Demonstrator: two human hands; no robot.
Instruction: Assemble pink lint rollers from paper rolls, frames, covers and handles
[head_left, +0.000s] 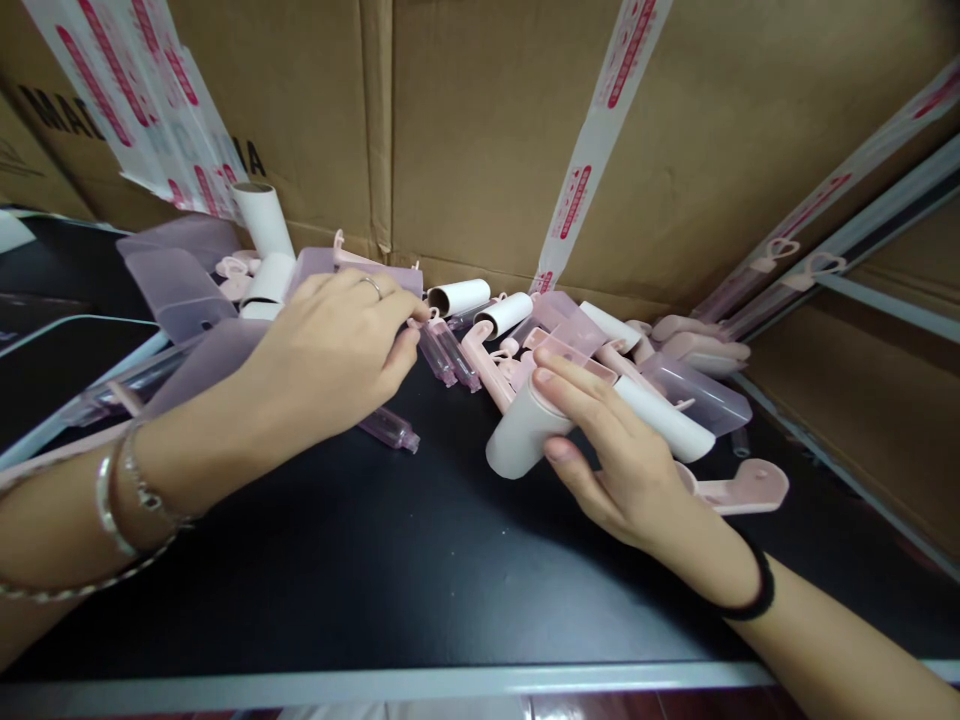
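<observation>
My left hand (341, 335) reaches over the left part of the pile. Its thumb and forefinger are pinched close together beside the small clear purple bottles (452, 355); anything between the fingertips is too small to make out. Another such bottle (391, 428) lies below that hand. My right hand (619, 440) has its thumb and fingers around the upper end of a white lint roller (525, 432), which tilts above the black shelf. A pale pink curved handle (487, 365) sits just behind this roller.
Cardboard boxes (480, 130) stand along the back. White paper rolls (459, 297), translucent purple covers (176, 290) and pink handles (750, 488) lie heaped across the black shelf (420, 570). A metal rail (450, 684) edges the front, and a metal frame (892, 305) rises at right.
</observation>
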